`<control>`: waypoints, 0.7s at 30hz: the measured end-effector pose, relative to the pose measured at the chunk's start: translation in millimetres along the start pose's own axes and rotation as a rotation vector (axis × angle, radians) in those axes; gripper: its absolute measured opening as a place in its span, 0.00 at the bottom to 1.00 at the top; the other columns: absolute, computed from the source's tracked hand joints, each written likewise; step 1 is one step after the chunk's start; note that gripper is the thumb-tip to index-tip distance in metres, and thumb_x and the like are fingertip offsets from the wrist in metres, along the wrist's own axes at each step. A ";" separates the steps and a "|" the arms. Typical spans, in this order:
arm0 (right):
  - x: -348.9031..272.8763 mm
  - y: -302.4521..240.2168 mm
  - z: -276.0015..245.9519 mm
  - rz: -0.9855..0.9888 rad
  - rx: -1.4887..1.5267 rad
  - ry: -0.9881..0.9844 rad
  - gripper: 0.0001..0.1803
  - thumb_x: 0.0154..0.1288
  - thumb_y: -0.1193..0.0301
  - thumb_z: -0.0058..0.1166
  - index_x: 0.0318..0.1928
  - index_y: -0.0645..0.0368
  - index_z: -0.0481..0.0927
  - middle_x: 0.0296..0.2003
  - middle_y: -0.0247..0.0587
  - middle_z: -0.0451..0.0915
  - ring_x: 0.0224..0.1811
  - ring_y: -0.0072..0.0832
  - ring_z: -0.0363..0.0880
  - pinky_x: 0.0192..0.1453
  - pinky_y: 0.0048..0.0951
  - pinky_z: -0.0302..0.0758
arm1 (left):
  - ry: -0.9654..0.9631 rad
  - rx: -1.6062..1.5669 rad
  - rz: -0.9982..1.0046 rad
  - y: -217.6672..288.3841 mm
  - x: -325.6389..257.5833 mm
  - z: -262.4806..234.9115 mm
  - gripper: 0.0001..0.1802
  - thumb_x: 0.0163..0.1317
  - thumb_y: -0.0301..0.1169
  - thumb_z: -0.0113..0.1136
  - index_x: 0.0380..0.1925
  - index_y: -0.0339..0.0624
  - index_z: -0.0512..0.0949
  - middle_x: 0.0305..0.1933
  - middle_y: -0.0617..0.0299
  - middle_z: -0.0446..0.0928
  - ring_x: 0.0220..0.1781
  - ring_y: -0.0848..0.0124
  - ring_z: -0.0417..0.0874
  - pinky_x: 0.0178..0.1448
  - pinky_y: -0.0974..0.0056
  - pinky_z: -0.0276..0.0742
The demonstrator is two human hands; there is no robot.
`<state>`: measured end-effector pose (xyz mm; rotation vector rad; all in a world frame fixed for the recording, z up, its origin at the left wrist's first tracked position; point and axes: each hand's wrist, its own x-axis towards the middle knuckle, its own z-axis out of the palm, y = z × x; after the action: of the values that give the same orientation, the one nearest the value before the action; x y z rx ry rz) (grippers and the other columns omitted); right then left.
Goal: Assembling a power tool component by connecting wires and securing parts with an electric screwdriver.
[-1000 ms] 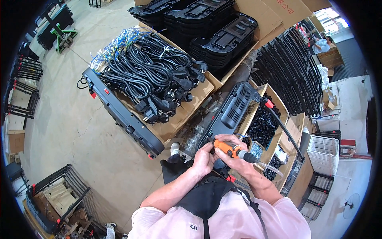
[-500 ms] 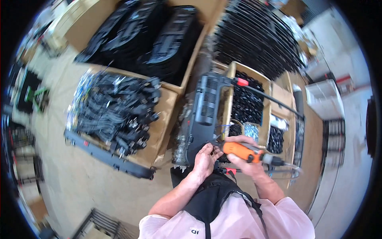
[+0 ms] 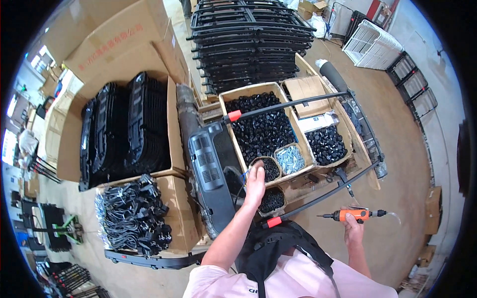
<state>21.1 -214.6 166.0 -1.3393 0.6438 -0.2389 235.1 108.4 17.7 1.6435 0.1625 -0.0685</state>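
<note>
The right hand (image 3: 354,232) is shut around an orange power screwdriver with a black tip (image 3: 350,215), held out to the side, well away from the work. The left hand (image 3: 255,181) reaches forward, fingers spread open, into a small round tub of black plastic caps (image 3: 270,168). You cannot tell if it has a cap yet.

To do this well, pinch just one cap and lift it slowly so none spill. Keep the screwdriver pointing away.

Just beside the hand lies a long black plastic panel with vent slots (image 3: 211,174). Further off sits a big cardboard box of black caps (image 3: 258,126). The hand hides part of the tub. The small silver bits in the next tub (image 3: 290,158) are too tiny to name.
</note>
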 end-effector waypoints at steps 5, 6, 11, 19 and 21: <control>83.1 147.3 -82.8 0.399 0.286 0.251 0.22 0.72 0.61 0.67 0.61 0.52 0.77 0.52 0.41 0.85 0.57 0.39 0.84 0.68 0.54 0.77 | -0.430 0.451 -0.004 50.5 -62.6 13.4 0.22 0.82 0.45 0.48 0.55 0.39 0.82 0.53 0.43 0.87 0.57 0.44 0.87 0.62 0.46 0.81; 102.7 179.4 -81.6 0.477 0.314 0.256 0.19 0.73 0.59 0.66 0.58 0.50 0.78 0.50 0.38 0.85 0.57 0.38 0.84 0.67 0.53 0.76 | -0.494 0.558 -0.040 55.1 -74.9 13.0 0.25 0.82 0.48 0.47 0.54 0.39 0.83 0.53 0.42 0.86 0.58 0.42 0.87 0.62 0.43 0.81; 180.9 294.2 -41.1 0.652 0.456 0.132 0.11 0.76 0.55 0.63 0.48 0.44 0.80 0.41 0.33 0.84 0.47 0.33 0.84 0.54 0.45 0.83 | -0.644 1.030 -0.356 51.2 -103.0 51.0 0.38 0.83 0.60 0.35 0.51 0.39 0.86 0.53 0.35 0.86 0.59 0.38 0.86 0.65 0.38 0.80; 220.5 315.0 50.9 0.871 0.459 -0.157 0.19 0.80 0.55 0.59 0.61 0.52 0.79 0.53 0.38 0.86 0.56 0.35 0.85 0.60 0.39 0.85 | -0.451 1.186 -0.357 47.2 -105.0 80.3 0.38 0.81 0.58 0.42 0.38 0.36 0.89 0.40 0.39 0.89 0.47 0.42 0.91 0.57 0.42 0.86; 212.2 300.9 51.2 0.961 0.397 -0.179 0.20 0.80 0.56 0.59 0.62 0.55 0.78 0.51 0.39 0.86 0.54 0.35 0.86 0.59 0.38 0.86 | -0.424 1.192 -0.362 42.2 -108.2 79.1 0.36 0.81 0.58 0.44 0.36 0.38 0.89 0.38 0.41 0.89 0.44 0.43 0.92 0.54 0.43 0.87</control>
<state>161.3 -210.4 -178.3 -0.5585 0.9550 0.5053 138.6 19.7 68.5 2.7037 0.0857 -0.9311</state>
